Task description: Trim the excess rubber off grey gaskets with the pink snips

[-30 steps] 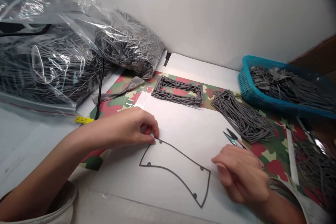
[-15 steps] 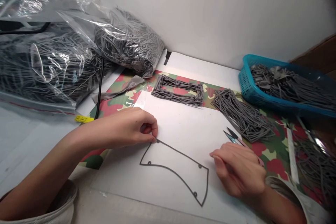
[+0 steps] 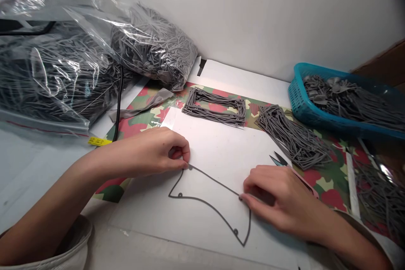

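Observation:
A thin dark gray rubber frame (image 3: 211,206) with small round tabs lies on a white sheet (image 3: 152,215). Thumb and fingers of my left hand (image 3: 161,152) are pinched on its upper left corner. At its upper right corner, my right hand (image 3: 278,196) touches the frame near a tab, thumb and fingertips close together. Small scissors (image 3: 280,160) with a pink handle lie partly hidden behind my right hand. Beyond the sheet are a rectangular stack of gray frames (image 3: 215,107) and a narrower bundle of gray frames (image 3: 292,137).
Clear plastic bags (image 3: 60,71) full of gray strips fill the left side, with a black cable (image 3: 119,105) and yellow label (image 3: 99,141) beside them. A blue basket (image 3: 297,93) of gray parts stands at the right. Camouflage-patterned sheeting (image 3: 335,173) lies underneath.
My right hand has moved left onto the frame's upper right corner. My left hand keeps its pinch at the upper left corner. The view has shifted slightly.

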A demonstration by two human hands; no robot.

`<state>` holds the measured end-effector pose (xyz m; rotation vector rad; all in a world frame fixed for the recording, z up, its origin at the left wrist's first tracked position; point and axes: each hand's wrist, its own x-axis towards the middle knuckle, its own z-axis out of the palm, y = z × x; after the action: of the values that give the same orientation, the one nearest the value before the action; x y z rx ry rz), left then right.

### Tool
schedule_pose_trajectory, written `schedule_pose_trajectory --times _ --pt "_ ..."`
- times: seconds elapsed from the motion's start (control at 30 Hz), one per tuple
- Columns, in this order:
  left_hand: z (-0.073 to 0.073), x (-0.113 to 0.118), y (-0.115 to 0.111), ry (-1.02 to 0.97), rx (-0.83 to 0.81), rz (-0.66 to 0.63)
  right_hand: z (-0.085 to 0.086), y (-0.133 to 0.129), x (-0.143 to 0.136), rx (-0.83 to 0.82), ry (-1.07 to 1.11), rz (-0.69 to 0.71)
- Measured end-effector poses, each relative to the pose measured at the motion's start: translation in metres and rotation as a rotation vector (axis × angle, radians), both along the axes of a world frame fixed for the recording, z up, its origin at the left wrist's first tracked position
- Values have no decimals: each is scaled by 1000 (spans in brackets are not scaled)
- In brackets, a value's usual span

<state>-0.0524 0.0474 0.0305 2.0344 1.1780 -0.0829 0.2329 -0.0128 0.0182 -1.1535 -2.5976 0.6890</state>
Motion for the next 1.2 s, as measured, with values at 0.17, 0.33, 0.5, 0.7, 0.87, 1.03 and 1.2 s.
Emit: schedule_pose_trajectory --times 0.17,0.33,0.5,0.7,0.87,1.03,1.2 --pt "-2 -2 0 -4 9 -16 8 -6 6 -144 -176 -20" --pt "-2 -3 0 -37 -2 -6 3 -14 5 -108 -255 34" --pt "-3 1 -1 -124 58 55 3 -4 9 311 -242 -42" --pt "-13 10 0 -150 344 128 15 12 21 665 -357 -314" --pt "-15 10 2 -138 362 122 18 14 34 523 -590 -403" --pt "-11 8 1 -170 304 93 15 16 43 340 -670 -415" --pt "-4 4 -2 -150 86 -44 15 18 43 222 -703 -442"
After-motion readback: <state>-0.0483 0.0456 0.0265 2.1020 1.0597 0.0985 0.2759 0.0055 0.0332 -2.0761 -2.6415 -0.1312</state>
